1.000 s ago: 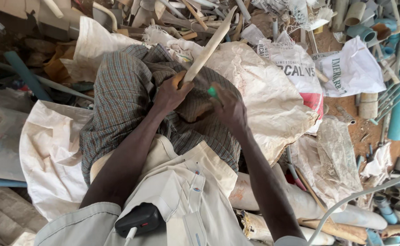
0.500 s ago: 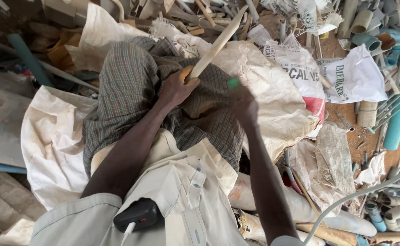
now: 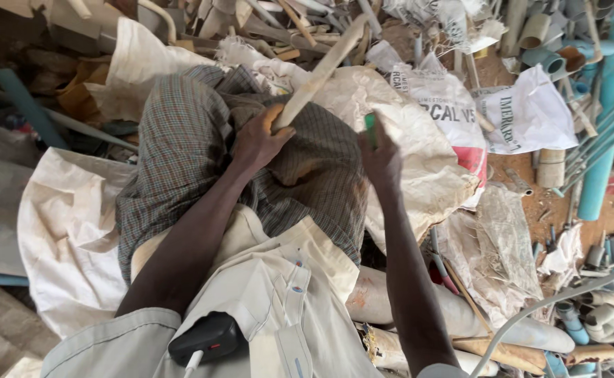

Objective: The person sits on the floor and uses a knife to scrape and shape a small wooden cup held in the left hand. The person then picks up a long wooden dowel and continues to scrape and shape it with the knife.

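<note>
Left hand (image 3: 256,143) is closed around the lower end of a pale stick (image 3: 319,72) over the checked cloth (image 3: 181,154), steadying it, while right hand (image 3: 380,157) grips a small green tool (image 3: 370,129) just beside it.

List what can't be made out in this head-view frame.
- Green object: mostly hidden by the right hand; its kind is unclear.
- Pale stick: lower end covered by the left hand.
- Checked cloth: whatever lies beneath is hidden.
</note>
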